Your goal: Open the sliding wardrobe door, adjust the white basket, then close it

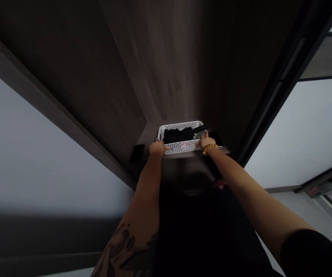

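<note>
White perforated basket [192,146], seemingly holding black folded umbrella [180,134], near front edge of shelf [151,131]; ends clamped in fingers of left hand [156,147] and right hand [208,142]. Judged: gripping step; level two-handed support needed next.

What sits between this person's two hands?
In the head view, a white basket with black contents lies between the left hand and the right hand.

Wooden shelf [149,132], black object [137,152] near left end; brown panel [168,69] behind; white panel [307,127] far right.
</note>
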### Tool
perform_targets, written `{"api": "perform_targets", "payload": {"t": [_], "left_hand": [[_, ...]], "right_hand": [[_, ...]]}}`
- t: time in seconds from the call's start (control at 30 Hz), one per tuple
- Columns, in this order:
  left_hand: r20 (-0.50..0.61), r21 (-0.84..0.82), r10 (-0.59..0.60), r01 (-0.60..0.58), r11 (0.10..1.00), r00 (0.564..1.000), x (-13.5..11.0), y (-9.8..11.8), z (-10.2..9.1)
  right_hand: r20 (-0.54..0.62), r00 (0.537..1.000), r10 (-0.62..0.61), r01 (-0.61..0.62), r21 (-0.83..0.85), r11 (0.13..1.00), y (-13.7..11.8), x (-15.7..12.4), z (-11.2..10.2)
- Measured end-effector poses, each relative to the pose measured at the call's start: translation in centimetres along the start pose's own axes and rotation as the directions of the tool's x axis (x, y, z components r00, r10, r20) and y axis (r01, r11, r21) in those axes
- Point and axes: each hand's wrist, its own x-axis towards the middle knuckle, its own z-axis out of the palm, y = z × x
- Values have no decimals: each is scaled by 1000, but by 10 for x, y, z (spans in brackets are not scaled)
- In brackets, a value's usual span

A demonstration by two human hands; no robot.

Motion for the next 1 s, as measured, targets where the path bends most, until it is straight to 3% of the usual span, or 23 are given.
{"api": "perform_targets", "payload": {"t": [0.23, 0.47, 0.67, 0.73, 0.87, 1.0], "left_hand": [[-26, 28, 21, -21, 999, 999, -23, 0, -2], [-52, 23, 23, -21, 999, 998, -21, -1, 5], [-98, -15, 37, -38, 999, 995, -14, -12, 17], [-107, -33, 37, -41, 999, 994, -13, -16, 20], [-117, -78, 33, -42, 996, 993, -15, -21, 24], [-120, -98, 15, -27, 995, 993, -18, -24, 25]], "right_hand": [[-33, 999, 19, -20, -10, 1000, 4, -19, 4], [-74, 997, -22, 18, -53, 998, 4, -28, 1], [-214, 965, -150, 116, -163, 980, -11, 3, -29], [-165, 961, -221, 187, -203, 961, -22, 24, -38], [40, 953, -299, 300, -235, 925, -47, 60, -38], [106, 954, -281, 299, -248, 922, -66, 69, -30]]}}
